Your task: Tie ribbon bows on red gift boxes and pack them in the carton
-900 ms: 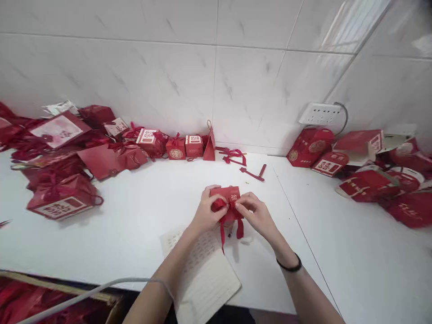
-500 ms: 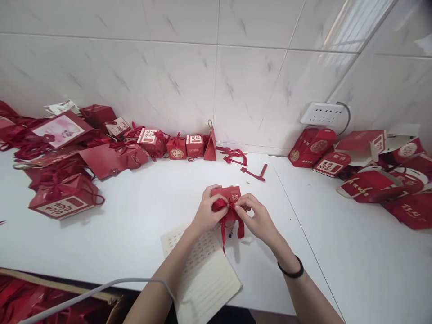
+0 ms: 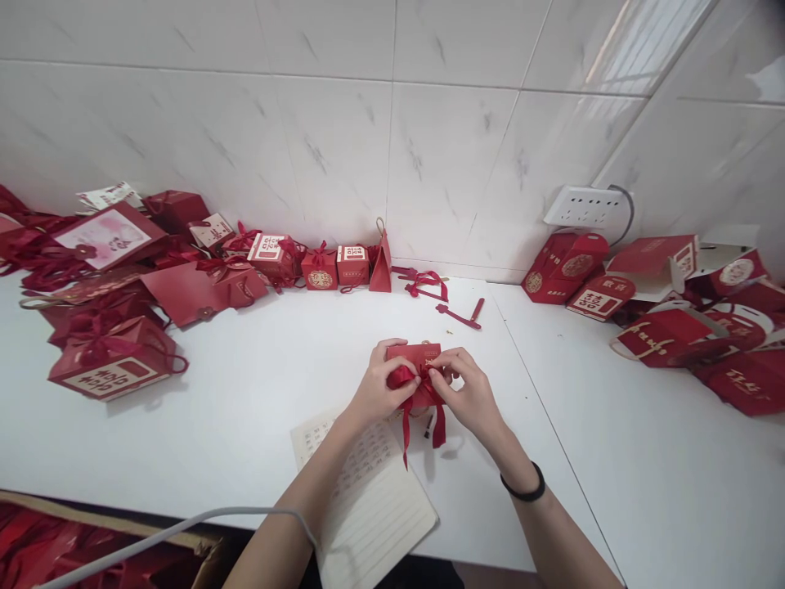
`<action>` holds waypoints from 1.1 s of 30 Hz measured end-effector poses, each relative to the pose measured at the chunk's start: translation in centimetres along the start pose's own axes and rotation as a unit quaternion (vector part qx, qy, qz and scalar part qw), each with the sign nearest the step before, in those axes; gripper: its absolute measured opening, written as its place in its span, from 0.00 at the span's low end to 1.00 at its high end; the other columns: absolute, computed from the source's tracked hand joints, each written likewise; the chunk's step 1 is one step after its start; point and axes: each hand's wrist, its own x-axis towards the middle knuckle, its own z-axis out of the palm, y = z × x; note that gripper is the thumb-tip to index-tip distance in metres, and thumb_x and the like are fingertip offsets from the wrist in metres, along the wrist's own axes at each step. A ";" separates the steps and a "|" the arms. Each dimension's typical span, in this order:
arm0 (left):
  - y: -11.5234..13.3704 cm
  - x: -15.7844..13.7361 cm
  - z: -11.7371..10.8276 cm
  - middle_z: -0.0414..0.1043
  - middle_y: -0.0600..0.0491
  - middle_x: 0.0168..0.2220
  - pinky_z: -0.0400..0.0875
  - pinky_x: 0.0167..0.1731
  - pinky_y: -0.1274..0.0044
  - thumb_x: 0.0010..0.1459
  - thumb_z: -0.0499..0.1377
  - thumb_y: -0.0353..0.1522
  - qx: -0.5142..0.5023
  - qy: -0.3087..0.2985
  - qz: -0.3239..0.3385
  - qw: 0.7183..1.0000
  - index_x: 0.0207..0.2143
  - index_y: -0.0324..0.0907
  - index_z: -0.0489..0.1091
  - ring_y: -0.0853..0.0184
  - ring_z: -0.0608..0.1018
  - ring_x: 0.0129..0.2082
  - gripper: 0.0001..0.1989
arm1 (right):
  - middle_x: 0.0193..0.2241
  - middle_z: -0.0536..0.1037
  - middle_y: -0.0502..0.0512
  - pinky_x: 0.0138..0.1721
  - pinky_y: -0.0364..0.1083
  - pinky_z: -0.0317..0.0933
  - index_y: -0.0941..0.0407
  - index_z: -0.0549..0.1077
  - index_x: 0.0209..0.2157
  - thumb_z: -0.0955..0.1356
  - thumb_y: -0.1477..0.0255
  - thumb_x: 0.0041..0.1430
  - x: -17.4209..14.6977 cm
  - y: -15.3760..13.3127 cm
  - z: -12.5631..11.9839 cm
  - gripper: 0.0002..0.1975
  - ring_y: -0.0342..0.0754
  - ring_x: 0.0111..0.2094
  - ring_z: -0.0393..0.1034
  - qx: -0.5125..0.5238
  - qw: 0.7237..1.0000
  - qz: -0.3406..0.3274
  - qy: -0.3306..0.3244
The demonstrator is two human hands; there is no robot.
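A small red gift box (image 3: 412,355) with gold print sits on the white table between my hands. Across its front runs a red ribbon (image 3: 439,429), its two tails hanging below the box. My left hand (image 3: 381,388) pinches a loop of that ribbon near the middle of the box. On the other side, the thumb and finger of my right hand (image 3: 467,391) are closed on the ribbon by the knot. Fingers cover part of the knot and the box's sides. An open notebook (image 3: 383,523) with handwriting lies under my left forearm.
Red gift boxes (image 3: 116,360) are heaped on the left, with more in a row along the wall. Other red boxes (image 3: 598,298) stand at right below a white power strip (image 3: 585,206). Red ribbon scraps (image 3: 459,315) lie behind. A grey cable (image 3: 202,517) crosses the lower left.
My fingers have shifted slightly at the knot, and the ribbon loops sit a little differently. The box has tipped and moved slightly, its tails still hanging.
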 end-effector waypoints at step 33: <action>0.0 0.1 -0.4 0.59 0.48 0.51 0.62 0.55 0.66 0.53 0.60 0.30 -0.001 -0.010 0.004 1.000 0.31 0.43 0.71 0.60 0.65 0.54 0.01 | 0.29 0.63 0.51 0.30 0.46 0.59 0.55 0.63 0.22 0.63 0.56 0.59 0.2 -0.5 -0.9 0.19 0.45 0.27 0.59 0.073 0.989 0.084 -0.093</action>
